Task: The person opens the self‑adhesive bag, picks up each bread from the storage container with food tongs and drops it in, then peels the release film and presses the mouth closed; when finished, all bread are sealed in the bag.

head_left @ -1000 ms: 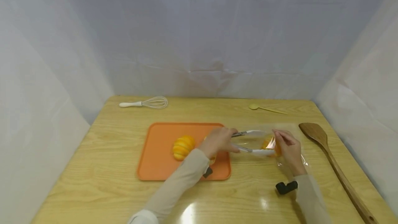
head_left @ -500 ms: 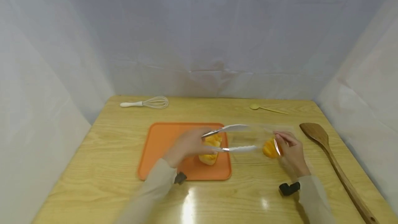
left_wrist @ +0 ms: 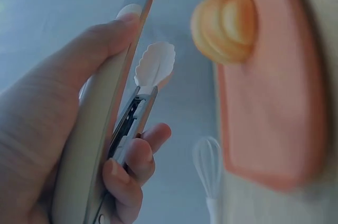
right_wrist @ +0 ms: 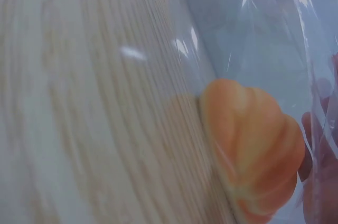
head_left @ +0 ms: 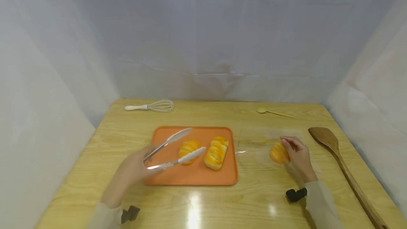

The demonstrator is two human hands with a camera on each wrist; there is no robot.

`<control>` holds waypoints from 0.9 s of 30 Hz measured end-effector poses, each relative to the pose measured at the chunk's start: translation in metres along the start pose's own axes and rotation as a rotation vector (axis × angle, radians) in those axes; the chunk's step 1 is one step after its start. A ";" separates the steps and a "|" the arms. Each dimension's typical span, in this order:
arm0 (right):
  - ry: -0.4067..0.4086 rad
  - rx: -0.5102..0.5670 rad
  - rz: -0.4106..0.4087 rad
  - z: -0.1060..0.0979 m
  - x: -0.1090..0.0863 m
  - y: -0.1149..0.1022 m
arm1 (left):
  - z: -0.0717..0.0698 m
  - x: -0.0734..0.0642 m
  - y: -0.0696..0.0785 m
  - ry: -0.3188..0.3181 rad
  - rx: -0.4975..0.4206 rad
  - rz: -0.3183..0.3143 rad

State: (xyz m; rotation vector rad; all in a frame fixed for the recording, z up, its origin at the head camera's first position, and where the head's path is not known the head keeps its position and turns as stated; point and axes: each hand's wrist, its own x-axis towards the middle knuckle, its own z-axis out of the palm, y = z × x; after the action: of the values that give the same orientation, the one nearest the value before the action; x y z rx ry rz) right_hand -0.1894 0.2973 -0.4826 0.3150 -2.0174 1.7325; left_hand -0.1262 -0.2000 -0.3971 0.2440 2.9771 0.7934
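My left hand (head_left: 135, 165) grips metal tongs (left_wrist: 95, 113) with white scalloped tips, their arms spread over the left part of an orange tray (head_left: 165, 177). Nothing sits between the tips. A round ridged bread roll (head_left: 187, 147) and a longer loaf-shaped bread (head_left: 217, 153) lie on that tray, the roll partly covered by the tongs in the head view. To the right, my right hand (head_left: 297, 156) pinches the upper edge of a clear plastic bag (head_left: 251, 144). Inside the bag lies another ridged roll (right_wrist: 253, 150), low against the wooden table.
A whisk (head_left: 155, 106) with a pale handle lies at the back left. A small yellow spoon (head_left: 275, 112) is at the back right. Along the right edge stretches a long wooden spatula (head_left: 344, 172). White sheeting (head_left: 203, 38) encloses the table (head_left: 241, 204).
My left hand has drawn the tongs leftward out of the bag and back over the tray. The ridged roll stays in the bag, and my right hand keeps its pinch almost unmoved.
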 end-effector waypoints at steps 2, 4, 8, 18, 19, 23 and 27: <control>0.004 0.011 0.010 0.000 0.000 -0.001 | 0.001 -0.012 -0.009 -0.010 0.007 -0.029; 0.000 0.003 0.018 0.001 0.000 -0.002 | 0.004 -0.021 -0.017 -0.017 0.010 -0.060; 0.009 -0.003 0.037 0.001 0.001 -0.003 | 0.011 -0.032 -0.027 -0.021 -0.003 -0.101; 0.036 -0.031 0.070 0.001 -0.001 -0.006 | 0.020 -0.034 -0.032 -0.016 -0.024 -0.132; 0.033 -0.023 0.063 0.002 -0.001 -0.006 | 0.020 -0.034 -0.031 -0.013 -0.023 -0.135; 0.020 -0.003 0.027 0.004 -0.001 -0.006 | 0.019 -0.035 -0.031 -0.012 -0.024 -0.145; 0.017 0.017 0.019 0.006 -0.002 -0.006 | 0.011 -0.036 -0.035 -0.007 0.004 -0.151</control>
State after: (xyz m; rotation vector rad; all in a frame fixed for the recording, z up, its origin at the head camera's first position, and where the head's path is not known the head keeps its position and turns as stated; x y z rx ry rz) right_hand -0.1862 0.2901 -0.4788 0.2870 -2.0005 1.7586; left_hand -0.0948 -0.2307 -0.4237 0.0210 2.9467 0.7675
